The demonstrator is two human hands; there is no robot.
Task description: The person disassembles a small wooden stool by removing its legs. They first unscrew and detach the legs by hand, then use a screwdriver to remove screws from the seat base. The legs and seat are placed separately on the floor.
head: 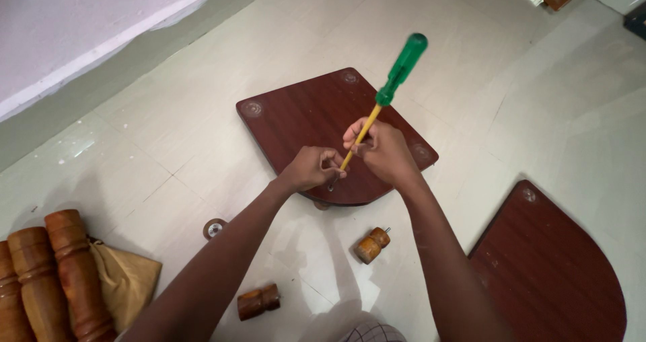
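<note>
A dark red-brown quarter-round wooden shelf board point(306, 117) lies flat on the tiled floor. Over its near curved edge my right hand point(380, 150) grips the yellow shaft of a screwdriver point(397, 80), whose green handle points up and away. My left hand point(313, 168) is closed just left of it, fingers pinched around the screwdriver's tip and a small metal part that is too small to make out. Both hands meet at the board's front edge.
A second shelf board point(548, 264) lies at the right. Two short turned wooden pieces point(372, 244) point(258, 301) and a small round fitting point(214, 228) lie on the floor near me. Several turned wooden posts point(70, 275) and a tan cloth bag point(128, 281) sit at bottom left.
</note>
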